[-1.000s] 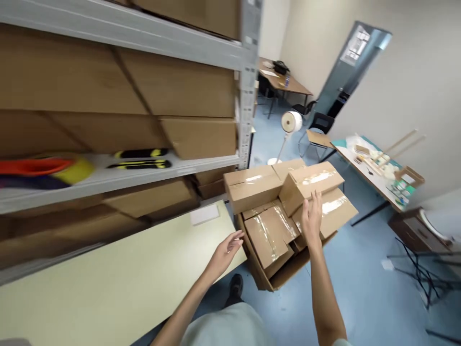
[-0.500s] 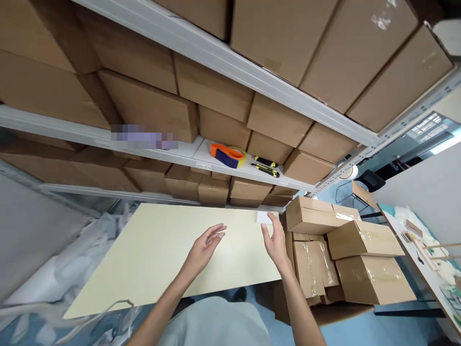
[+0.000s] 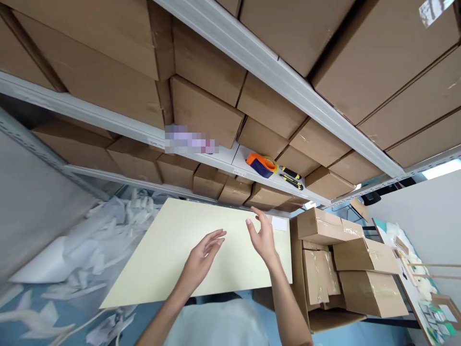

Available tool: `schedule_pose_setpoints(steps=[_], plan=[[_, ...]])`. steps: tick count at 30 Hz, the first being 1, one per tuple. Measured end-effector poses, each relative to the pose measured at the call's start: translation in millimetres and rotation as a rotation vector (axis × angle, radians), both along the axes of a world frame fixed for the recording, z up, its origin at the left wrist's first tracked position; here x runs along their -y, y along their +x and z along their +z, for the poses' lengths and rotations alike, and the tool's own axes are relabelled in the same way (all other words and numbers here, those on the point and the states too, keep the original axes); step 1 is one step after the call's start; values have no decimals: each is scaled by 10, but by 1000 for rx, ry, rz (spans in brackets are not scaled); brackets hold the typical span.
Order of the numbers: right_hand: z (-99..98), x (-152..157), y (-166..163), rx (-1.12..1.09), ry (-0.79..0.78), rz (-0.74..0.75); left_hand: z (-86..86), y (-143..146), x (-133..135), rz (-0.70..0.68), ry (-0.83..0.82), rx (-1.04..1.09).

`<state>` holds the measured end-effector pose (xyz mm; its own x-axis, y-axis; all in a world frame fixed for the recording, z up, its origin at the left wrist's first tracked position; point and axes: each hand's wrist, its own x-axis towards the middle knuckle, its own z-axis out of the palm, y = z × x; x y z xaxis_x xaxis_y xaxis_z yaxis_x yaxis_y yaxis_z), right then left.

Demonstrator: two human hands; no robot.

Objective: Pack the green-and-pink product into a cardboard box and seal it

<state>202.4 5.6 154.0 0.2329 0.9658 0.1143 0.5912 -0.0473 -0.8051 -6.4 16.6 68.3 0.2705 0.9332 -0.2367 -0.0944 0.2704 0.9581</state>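
Both hands are held above a pale yellow tabletop (image 3: 158, 269), apart from each other and holding nothing. My left hand (image 3: 202, 252) is left of centre, its fingers stretched toward the right. Opposite it, my right hand (image 3: 262, 235) has its thumb and fingers spread. Just right of the right hand, a small white paper (image 3: 279, 223) lies at the table's far right corner. On the shelf beyond are an orange and dark blue tape dispenser (image 3: 262, 165) and two yellow and black utility knives (image 3: 291, 180).
Cardboard boxes (image 3: 212, 113) fill the grey shelving (image 3: 201, 156) across the back. At the right, a large open carton (image 3: 300, 269) holds several smaller boxes (image 3: 370, 288). White wrapping scraps (image 3: 86, 250) heap on the left. A side table (image 3: 405, 250) with clutter stands far right.
The view has turned left, so the shelf and its tools sit further right. My right hand has shifted left, closer to my left hand and away from the white paper.
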Motion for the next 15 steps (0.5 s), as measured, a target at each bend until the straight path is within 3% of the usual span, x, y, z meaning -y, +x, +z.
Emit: schedule_pose_setpoints(steps=[5, 9, 15], plan=[[63, -110, -87, -82, -86, 73, 62, -15, 33, 63, 26, -33], [16, -169, -247, -169, -110, 198, 227, -142, 130, 153, 80, -95], [-120, -215, -664, -286, -84, 445, 445, -576, 620, 466, 126, -260]])
